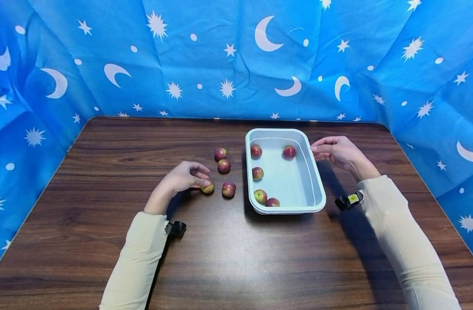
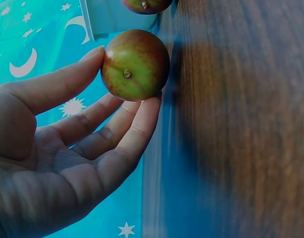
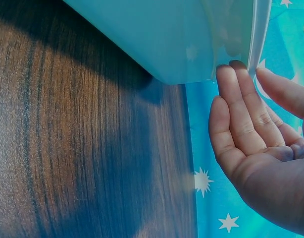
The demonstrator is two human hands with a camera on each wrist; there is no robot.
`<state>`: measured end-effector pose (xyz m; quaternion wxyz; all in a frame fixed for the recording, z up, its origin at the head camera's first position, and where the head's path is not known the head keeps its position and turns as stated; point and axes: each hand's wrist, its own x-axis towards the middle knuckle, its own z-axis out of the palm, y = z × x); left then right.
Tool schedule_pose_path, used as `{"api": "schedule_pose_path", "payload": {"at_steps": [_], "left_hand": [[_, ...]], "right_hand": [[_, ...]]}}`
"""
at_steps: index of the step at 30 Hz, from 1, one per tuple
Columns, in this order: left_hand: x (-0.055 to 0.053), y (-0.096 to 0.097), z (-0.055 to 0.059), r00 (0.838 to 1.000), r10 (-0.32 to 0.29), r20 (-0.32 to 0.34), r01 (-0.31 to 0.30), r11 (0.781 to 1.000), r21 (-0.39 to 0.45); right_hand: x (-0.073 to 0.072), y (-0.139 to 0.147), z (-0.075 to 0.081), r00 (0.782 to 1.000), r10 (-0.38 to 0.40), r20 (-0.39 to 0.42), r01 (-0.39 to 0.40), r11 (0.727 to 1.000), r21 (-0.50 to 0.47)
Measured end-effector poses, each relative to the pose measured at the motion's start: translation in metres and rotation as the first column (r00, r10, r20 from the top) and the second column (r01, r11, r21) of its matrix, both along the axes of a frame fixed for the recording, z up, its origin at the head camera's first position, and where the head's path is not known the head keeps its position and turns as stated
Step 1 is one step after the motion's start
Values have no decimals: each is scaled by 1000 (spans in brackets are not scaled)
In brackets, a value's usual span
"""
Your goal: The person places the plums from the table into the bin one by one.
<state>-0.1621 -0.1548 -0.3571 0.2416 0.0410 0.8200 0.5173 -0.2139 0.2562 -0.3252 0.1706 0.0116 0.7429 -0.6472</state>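
Left hand [image 1: 187, 175]: thumb on one side, fingertips on the other, pinching a single yellow-green and red fruit [image 1: 207, 187]; palm otherwise hollow, fingers bent only gently. In the left wrist view the fruit's stem end faces the camera. Whether its underside touches the bench [image 1: 221, 258] cannot be told.

Right hand [image 1: 338, 153]: at the far part of the right side of a white plastic tub [image 1: 320, 189]. Thumb lies at the rim, two fingertips against the outer wall just beneath it, so the edge is lightly pinched; the other fingers are loosely bent.

Loose fruits on bench: three, all between the left hand and the tub. A dark red one [image 1: 228, 189] sits just beside the held fruit, on its tub side. Farther off, two more, one red [image 1: 224, 165] and one red with a greenish patch [image 1: 220, 154], lie with outlines meeting.

Tub contents: five fruits. Two along the left wall, one near the far end toward the right, two side by side at the near left corner, the greener of these [image 1: 260, 196] nearest that wall.

Surroundings: brown wood-grain bench; blue cloth [image 1: 205, 56] with white moons and stars behind; cream sleeves [image 1: 137, 254], a black device [image 1: 176, 229] at the left wrist.
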Motion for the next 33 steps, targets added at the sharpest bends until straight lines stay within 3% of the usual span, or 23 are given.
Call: {"api": "schedule_pose_path", "payload": {"at_steps": [10, 33], "left_hand": [[-4, -1, 3, 999, 46, 5, -46, 999, 21], [-24, 2, 34, 995, 95, -43, -93, 995, 44]], "right_hand": [[1, 0, 1, 1000, -7, -3, 7, 999, 40], [1, 0, 1, 1000, -3, -1, 3, 1000, 24]]}}
